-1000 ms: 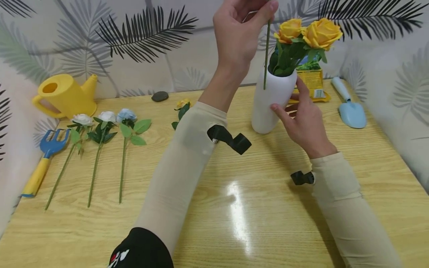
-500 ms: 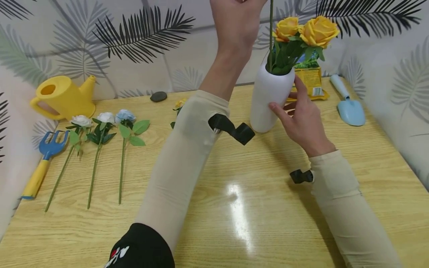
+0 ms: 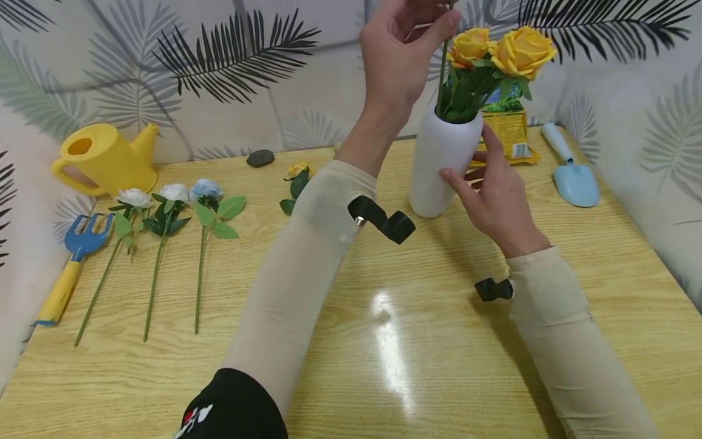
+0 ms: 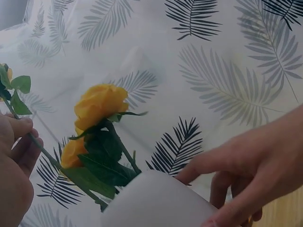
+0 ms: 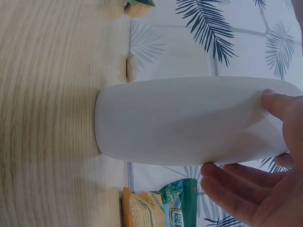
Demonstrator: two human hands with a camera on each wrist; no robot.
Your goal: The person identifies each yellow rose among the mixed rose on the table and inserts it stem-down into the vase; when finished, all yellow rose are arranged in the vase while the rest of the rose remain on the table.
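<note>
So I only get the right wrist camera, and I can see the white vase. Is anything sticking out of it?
Observer: Yes, two yellow roses stand in the white vase.
Operator: Ooh! What's the left hand doing?
Observer: It pinches a green stem that runs down to the vase's mouth.
Operator: Are there flowers on the left side of the table too?
Observer: Yes, two white roses and one pale blue rose lie near the yellow watering can.
</note>
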